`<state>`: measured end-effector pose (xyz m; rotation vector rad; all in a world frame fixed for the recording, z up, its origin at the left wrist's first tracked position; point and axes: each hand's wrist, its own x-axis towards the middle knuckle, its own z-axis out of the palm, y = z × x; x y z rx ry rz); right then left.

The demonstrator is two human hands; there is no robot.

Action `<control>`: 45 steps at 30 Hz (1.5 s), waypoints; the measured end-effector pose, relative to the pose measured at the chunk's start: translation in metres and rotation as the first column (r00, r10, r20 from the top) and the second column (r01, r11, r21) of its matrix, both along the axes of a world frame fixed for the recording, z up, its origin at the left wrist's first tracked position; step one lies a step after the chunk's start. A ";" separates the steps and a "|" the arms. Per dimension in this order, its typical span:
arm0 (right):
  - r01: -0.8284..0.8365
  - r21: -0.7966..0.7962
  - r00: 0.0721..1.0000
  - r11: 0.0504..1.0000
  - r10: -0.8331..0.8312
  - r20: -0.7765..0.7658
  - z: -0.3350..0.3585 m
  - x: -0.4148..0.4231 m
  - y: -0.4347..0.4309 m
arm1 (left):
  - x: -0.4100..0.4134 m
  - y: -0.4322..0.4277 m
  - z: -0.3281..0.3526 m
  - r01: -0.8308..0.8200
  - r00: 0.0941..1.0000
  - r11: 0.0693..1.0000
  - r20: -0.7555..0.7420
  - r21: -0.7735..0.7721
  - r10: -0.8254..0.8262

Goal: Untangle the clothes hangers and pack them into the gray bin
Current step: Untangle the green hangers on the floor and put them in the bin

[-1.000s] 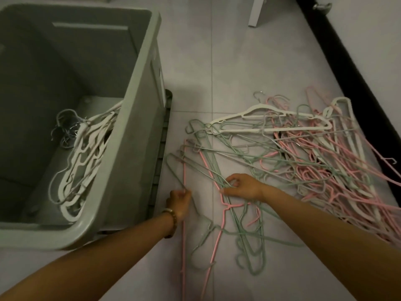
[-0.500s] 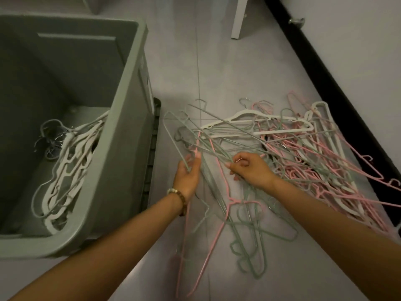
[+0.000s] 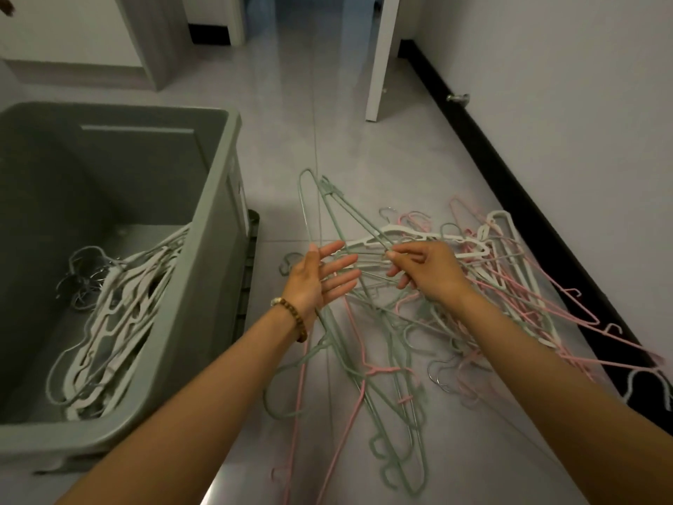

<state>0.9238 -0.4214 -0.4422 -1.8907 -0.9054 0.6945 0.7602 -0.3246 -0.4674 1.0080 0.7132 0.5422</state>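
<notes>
While the right hand (image 3: 428, 273) pinched green hangers (image 3: 329, 189) lifted off the floor pile (image 3: 510, 271), the left hand (image 3: 317, 282) was spread, gripping nothing. Hooked pink hangers (image 3: 380, 369) could drag along, short of the gray bin (image 3: 218, 249) at left.

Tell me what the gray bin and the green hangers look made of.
Gray bin: moulded plastic, matte, with a thick rounded rim. Green hangers: thin wire, probably metal under a matte green coating; a bare silvery hook nearby suggests this.
</notes>
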 end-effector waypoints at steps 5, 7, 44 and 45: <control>0.073 0.061 0.997 0.995 -0.072 -0.009 0.006 -0.001 -0.004 | -0.005 -0.004 -0.007 -0.039 0.999 0.998 -0.010 -0.053 0.038; 0.100 0.138 0.995 0.985 -0.096 -0.035 0.008 -0.008 -0.003 | -0.005 -0.004 -0.009 -0.050 0.999 0.994 -0.015 -0.098 0.049; -0.119 0.359 0.285 0.926 0.378 -0.881 0.066 0.020 -0.002 | 0.045 -0.010 0.012 0.117 0.990 0.993 -0.082 0.027 -0.115; -0.090 0.327 0.274 0.941 0.339 -0.900 0.053 0.026 -0.007 | 0.040 -0.008 0.010 0.056 0.994 0.998 -0.093 0.043 -0.052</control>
